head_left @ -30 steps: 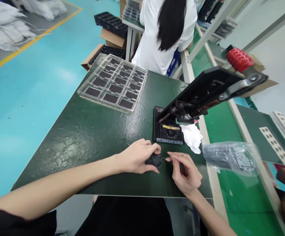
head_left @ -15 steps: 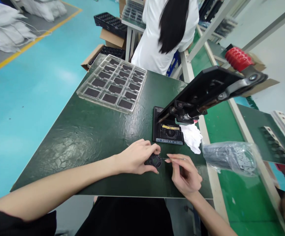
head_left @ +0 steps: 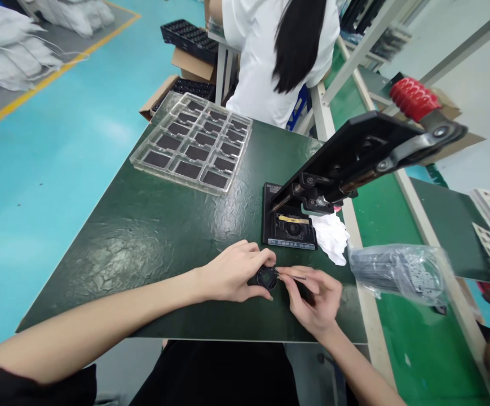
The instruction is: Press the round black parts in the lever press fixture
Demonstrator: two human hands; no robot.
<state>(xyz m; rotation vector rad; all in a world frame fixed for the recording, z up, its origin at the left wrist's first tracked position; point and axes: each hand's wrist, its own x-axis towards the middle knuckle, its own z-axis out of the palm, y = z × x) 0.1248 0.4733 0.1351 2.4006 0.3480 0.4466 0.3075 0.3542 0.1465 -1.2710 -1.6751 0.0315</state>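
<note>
left hand (head_left: 239, 274) is gripping round black part (head_left: 266, 278) | right hand (head_left: 317, 298) is pinching thin rod (head_left: 299, 277) beside its rim | part is being held over green tabletop (head_left: 185, 225), near black lever press (head_left: 341, 160)

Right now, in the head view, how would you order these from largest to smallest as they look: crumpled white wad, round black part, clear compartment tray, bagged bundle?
1. Clear compartment tray
2. Bagged bundle
3. Crumpled white wad
4. Round black part, held in the left hand
</note>
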